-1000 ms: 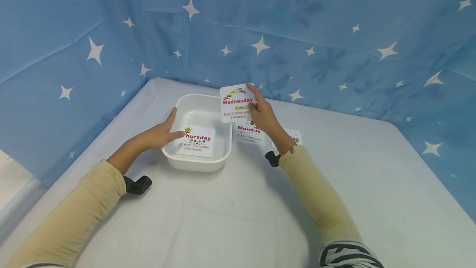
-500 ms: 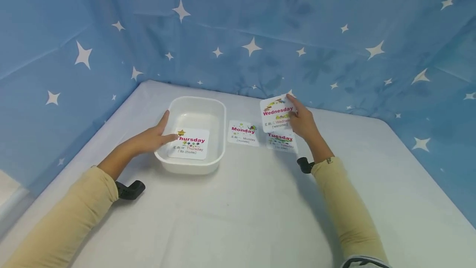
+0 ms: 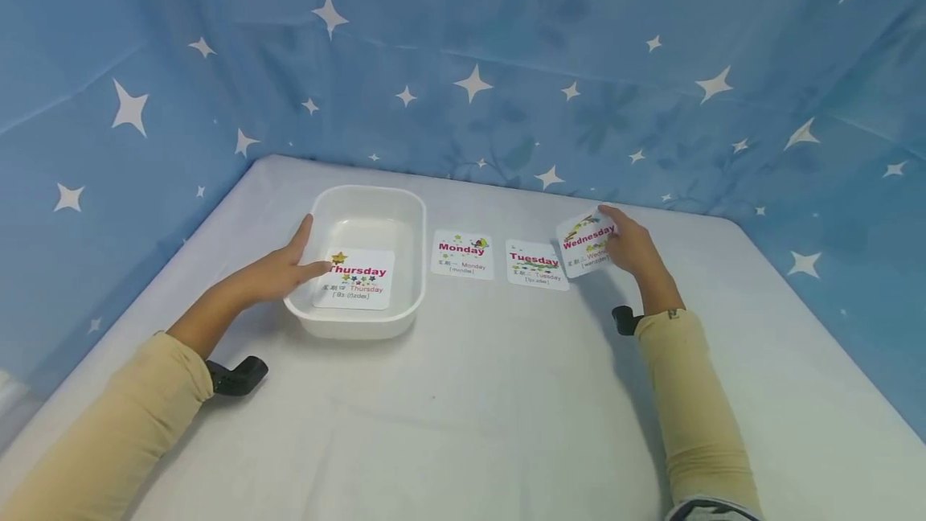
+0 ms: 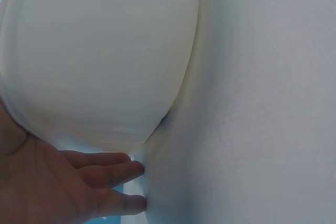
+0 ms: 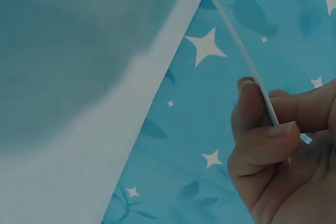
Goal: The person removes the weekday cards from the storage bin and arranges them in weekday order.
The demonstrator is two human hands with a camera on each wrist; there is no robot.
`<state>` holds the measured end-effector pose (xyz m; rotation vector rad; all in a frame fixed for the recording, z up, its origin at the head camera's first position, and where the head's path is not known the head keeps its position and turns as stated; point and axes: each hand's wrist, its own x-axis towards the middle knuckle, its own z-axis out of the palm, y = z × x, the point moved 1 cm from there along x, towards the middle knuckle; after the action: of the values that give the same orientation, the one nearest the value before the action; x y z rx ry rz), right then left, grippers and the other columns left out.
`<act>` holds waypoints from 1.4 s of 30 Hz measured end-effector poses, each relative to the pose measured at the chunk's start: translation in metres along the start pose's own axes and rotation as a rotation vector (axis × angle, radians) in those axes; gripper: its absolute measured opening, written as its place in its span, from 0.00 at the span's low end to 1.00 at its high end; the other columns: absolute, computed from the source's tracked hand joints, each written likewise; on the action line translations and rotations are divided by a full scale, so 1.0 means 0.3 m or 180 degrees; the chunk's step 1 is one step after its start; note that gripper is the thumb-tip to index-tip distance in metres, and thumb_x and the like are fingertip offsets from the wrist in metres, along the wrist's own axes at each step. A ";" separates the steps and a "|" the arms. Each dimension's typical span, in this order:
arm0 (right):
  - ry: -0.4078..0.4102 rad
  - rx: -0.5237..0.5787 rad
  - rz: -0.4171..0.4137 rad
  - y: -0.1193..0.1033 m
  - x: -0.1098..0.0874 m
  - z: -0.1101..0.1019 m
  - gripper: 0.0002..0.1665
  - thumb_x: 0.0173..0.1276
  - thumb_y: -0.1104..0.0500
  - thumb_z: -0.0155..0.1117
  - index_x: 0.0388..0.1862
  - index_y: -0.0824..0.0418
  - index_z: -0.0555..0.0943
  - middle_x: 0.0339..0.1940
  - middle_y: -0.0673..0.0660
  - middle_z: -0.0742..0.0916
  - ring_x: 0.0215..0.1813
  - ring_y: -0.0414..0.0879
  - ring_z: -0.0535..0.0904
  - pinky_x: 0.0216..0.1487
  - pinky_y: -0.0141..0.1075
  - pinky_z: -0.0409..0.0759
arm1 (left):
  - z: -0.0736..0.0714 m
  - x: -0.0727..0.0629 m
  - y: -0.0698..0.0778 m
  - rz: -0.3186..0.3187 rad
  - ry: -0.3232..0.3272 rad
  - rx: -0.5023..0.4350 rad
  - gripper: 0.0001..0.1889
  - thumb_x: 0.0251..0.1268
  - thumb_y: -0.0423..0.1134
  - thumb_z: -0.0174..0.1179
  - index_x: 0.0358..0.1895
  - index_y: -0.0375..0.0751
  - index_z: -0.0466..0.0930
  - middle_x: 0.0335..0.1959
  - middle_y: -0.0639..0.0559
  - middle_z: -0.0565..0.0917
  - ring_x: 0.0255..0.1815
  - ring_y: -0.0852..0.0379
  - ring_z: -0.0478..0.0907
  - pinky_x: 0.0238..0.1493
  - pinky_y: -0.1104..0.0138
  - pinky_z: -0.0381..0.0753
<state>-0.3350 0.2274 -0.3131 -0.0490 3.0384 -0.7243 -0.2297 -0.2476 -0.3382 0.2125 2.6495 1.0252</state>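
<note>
The right hand pinches a square white Wednesday flashcard, tilted, near the table's back edge. In the right wrist view this flashcard shows edge-on between thumb and fingers. A Tuesday flashcard lies just left of it, and a Monday flashcard lies farther left. With its thumb over the rim, the left hand rests against the left side of a white plastic tub. Its fingers stretch along the tub's outer side. A Thursday flashcard lies in the tub, partly covered by the thumb.
A white cloth covers the table. Behind it hangs a blue curtain with white stars. Black wrist devices show at the left forearm and at the right one.
The right hand has carried the Wednesday flashcard rightward from beside the tub, past Monday and Tuesday, and lowered it. The Tuesday flashcard has come into full view. The left hand stays at the tub.
</note>
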 end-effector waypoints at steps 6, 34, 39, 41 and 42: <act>-0.0266 -0.0157 0.0098 0.012 0.004 -0.019 0.34 0.67 0.69 0.35 0.73 0.60 0.48 0.68 0.73 0.60 0.51 0.62 0.69 0.41 0.46 0.71 | 0.001 0.003 -0.001 -0.0001 -0.0013 -0.0039 0.47 0.69 0.52 0.44 0.67 0.40 0.13 0.70 0.35 0.24 0.71 0.32 0.31 0.65 0.41 0.42; -0.0545 -0.0472 0.0503 0.054 -0.010 -0.018 0.31 0.70 0.63 0.38 0.72 0.60 0.51 0.67 0.74 0.61 0.51 0.63 0.70 0.40 0.46 0.74 | -0.005 0.007 0.000 -0.0005 -0.0041 -0.0007 0.48 0.68 0.53 0.44 0.67 0.40 0.12 0.70 0.34 0.23 0.70 0.31 0.30 0.64 0.39 0.41; -0.0692 -0.0471 0.0646 0.072 -0.005 -0.011 0.32 0.71 0.62 0.38 0.73 0.58 0.49 0.67 0.73 0.60 0.50 0.61 0.70 0.35 0.41 0.74 | -0.004 0.009 -0.002 -0.0002 -0.0029 0.0012 0.48 0.68 0.54 0.44 0.67 0.40 0.12 0.69 0.35 0.22 0.70 0.31 0.29 0.64 0.39 0.41; -0.0734 -0.0461 0.0667 0.079 -0.002 -0.006 0.32 0.71 0.62 0.38 0.73 0.58 0.49 0.67 0.73 0.60 0.50 0.62 0.70 0.36 0.42 0.74 | -0.004 0.010 -0.003 0.0006 -0.0026 0.0009 0.48 0.68 0.54 0.44 0.67 0.40 0.12 0.69 0.35 0.22 0.70 0.31 0.28 0.64 0.39 0.40; -0.0750 -0.0460 0.0662 0.084 -0.001 -0.004 0.32 0.71 0.62 0.38 0.73 0.58 0.49 0.67 0.74 0.60 0.50 0.62 0.70 0.36 0.42 0.75 | -0.004 0.011 -0.003 0.0009 -0.0026 0.0007 0.48 0.68 0.53 0.44 0.67 0.40 0.12 0.69 0.35 0.22 0.70 0.31 0.28 0.64 0.39 0.40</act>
<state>-0.3355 0.2503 -0.3234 0.1650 2.8090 -0.4483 -0.2332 -0.2482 -0.3386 0.2207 2.6441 1.0201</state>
